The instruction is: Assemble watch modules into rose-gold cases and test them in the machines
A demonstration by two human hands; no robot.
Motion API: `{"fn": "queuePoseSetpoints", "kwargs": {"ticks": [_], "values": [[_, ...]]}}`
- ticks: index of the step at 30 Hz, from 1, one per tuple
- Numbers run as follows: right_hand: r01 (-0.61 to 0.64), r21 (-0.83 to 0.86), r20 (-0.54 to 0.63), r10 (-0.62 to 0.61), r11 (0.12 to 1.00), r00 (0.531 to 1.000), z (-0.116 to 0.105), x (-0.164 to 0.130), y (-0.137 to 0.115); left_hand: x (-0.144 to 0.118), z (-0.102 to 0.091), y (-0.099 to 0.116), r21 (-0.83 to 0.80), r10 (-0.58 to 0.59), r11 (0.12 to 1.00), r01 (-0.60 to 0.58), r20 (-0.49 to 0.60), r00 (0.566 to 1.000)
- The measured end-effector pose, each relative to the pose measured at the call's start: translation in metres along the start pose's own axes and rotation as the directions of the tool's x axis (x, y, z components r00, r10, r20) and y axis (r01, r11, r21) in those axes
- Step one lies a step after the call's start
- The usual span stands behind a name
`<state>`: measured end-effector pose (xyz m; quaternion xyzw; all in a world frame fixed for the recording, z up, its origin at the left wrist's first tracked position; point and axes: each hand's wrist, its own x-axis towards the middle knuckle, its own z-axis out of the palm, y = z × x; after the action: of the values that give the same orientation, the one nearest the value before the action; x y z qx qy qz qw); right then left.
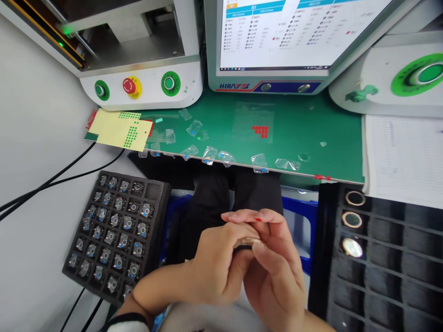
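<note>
My left hand [214, 260] and my right hand [278, 263] are together over my lap, fingers closed around a small round gold-rimmed watch case [249, 241]. Only its thin gold edge and dark side show; the rest is hidden by my fingers. A red bit, like the square stickers on the bench, sits on a finger of my right hand. To the left, a black foam tray [157, 186] holds many small dark modules with clear film and blue dots. Another black tray [384, 235] on the right carries three round gold-rimmed pieces in its left column.
A green bench [214, 110] bears scraps of clear film along its front edge, red stickers [261, 131] and yellow sticker sheets [119, 130]. Behind stand a machine with a red stop button [129, 85] and a monitor [277, 32]. Papers [404, 157] lie right; cables [51, 182] run left.
</note>
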<state>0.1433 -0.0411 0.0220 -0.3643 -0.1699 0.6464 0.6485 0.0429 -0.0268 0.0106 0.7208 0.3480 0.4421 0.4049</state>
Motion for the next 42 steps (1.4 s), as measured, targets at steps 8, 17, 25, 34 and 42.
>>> {"fn": "queuePoseSetpoints", "kwargs": {"ticks": [8,17,25,34,42], "values": [[0.001,0.029,-0.092,0.002,1.0,0.996,0.0,0.001,-0.002,0.014,-0.001,0.018,0.245,-0.104,0.968,0.061,0.169,0.98],[-0.011,0.026,-0.101,0.013,1.0,0.995,-0.005,-0.003,-0.005,0.017,0.004,0.018,0.328,-0.067,0.945,-0.002,0.198,0.978],[0.032,-0.057,-0.147,-0.041,0.998,0.988,-0.005,-0.004,-0.007,0.017,0.005,0.017,0.37,-0.014,0.927,-0.061,0.198,0.98],[0.014,-0.093,-0.154,-0.028,0.996,0.988,-0.006,-0.004,-0.006,0.017,0.007,0.014,0.375,-0.033,0.925,-0.056,0.227,0.973],[0.108,-0.168,-0.137,-0.132,0.98,0.982,-0.014,0.0,-0.017,0.014,0.004,0.004,-0.731,-0.455,0.425,0.534,0.337,0.824]]}}
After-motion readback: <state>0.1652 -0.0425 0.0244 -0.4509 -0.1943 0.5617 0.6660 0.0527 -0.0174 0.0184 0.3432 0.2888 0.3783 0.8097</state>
